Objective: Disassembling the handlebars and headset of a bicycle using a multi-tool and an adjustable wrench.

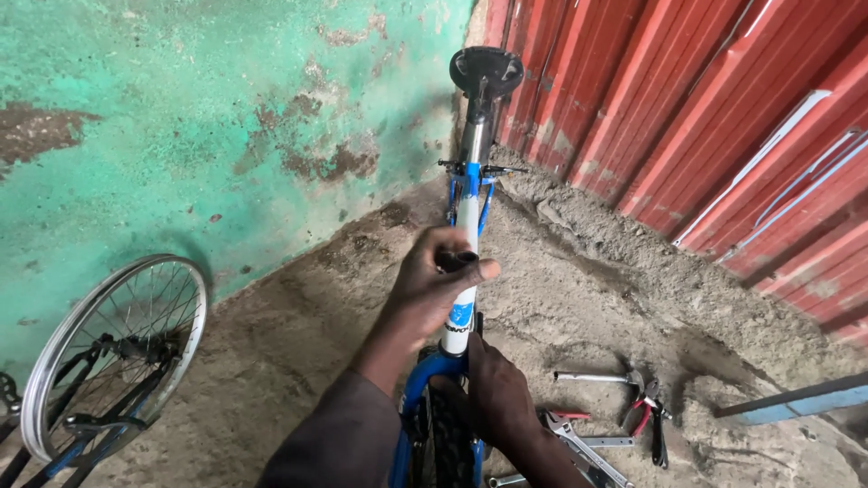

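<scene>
Blue-and-white metal bike frame (467,212) stands saddle-end away, by the green wall. Left hand (432,289) is wrapped round its top tube pinching a small dark part; right hand (493,389) grips lower, above the tyre. I'd keep that lower grip firm — pliers and wrenches (624,420) lie just right of the frame.

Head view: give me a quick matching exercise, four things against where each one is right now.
Things:
1 saddle
2 loose wheel
3 hammer
4 left hand

Places:
A on the ground at right
B top of the frame, by the red sheeting
C wrapped around the white frame tube
D against the green wall at left

Pairs: 1-B, 2-D, 3-A, 4-C
</scene>
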